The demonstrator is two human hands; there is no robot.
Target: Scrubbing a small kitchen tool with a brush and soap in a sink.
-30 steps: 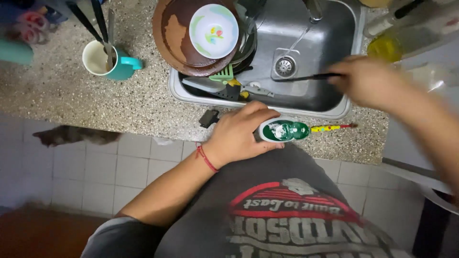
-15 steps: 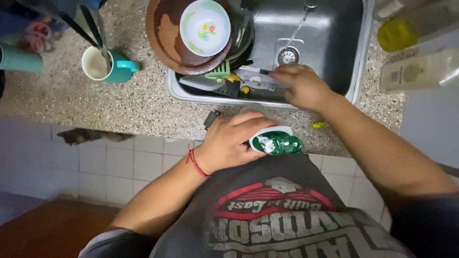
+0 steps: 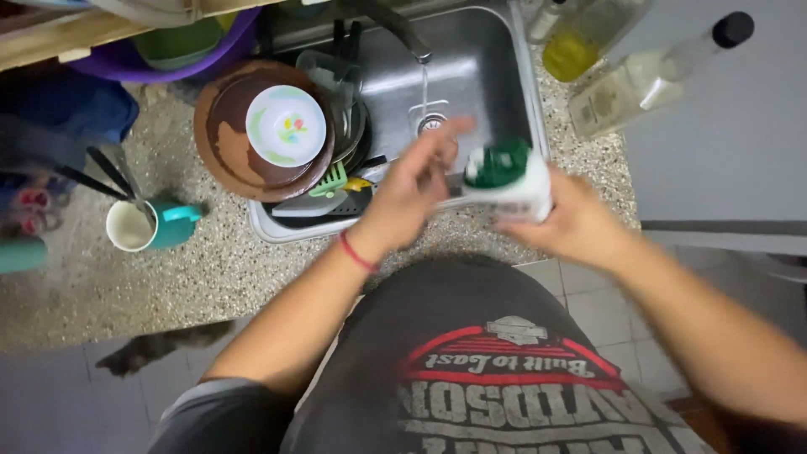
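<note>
My right hand [image 3: 567, 225] holds a small white tub [image 3: 514, 187] with a green scrub pad inside [image 3: 498, 162], raised over the front edge of the steel sink [image 3: 483, 76]. My left hand [image 3: 410, 187], a red string around its wrist, hovers just left of the tub with the fingers stretched out and apart, the fingertips close to the tub's rim. Both hands are blurred by motion. Water runs from the tap [image 3: 403, 29] into the sink behind them.
Brown plates [image 3: 220, 139] with a small white bowl [image 3: 285, 126] are stacked at the sink's left, with utensils below them. On the speckled counter stands a teal mug [image 3: 151, 224]. Bottles [image 3: 647, 76] stand at the right. A cat [image 3: 160, 349] lies on the tiled floor.
The tub passed from my left hand at the counter edge to my right hand, which came out of the sink. The tub is now lifted over the sink front; the view shifted.
</note>
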